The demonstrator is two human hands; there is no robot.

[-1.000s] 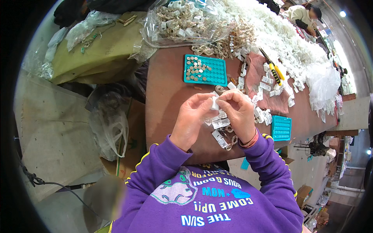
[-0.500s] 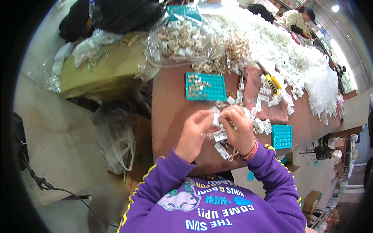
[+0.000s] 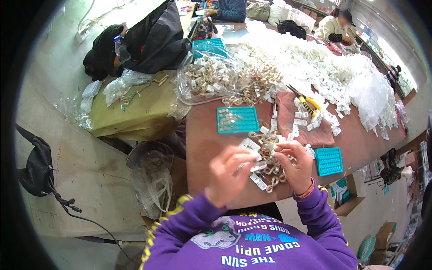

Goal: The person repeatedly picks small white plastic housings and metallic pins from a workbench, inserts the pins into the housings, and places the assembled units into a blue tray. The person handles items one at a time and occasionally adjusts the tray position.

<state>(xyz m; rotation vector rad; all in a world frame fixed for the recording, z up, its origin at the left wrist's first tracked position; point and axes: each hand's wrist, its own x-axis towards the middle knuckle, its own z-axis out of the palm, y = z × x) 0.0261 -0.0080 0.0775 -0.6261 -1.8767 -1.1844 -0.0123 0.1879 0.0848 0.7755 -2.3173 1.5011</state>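
Observation:
My left hand (image 3: 230, 174) is raised over the near part of the table. It is smeared by motion, so its finger grip does not show clearly. My right hand (image 3: 297, 168) has its thumb and fingertips pinched together at the edge of a small pile; whatever they hold is hidden. Between the hands lies this pile of beige looped cords (image 3: 273, 171) with small white pieces (image 3: 258, 181) among them. Just beyond it, a teal compartment tray (image 3: 248, 125) holds several small round silvery discs (image 3: 229, 118) on its left side.
A second teal tray (image 3: 329, 161) sits right of my right hand. Yellow-handled pliers (image 3: 310, 108) lie on a pink cloth (image 3: 284, 117) beside white pieces. Behind are a clear bag of corded pieces (image 3: 207, 81) and a large white heap (image 3: 306, 63). Two people sit farther off.
My hands were together over the pile; now the left has moved left and nearer me, apart from the right. The view has tilted up, showing more of the far table.

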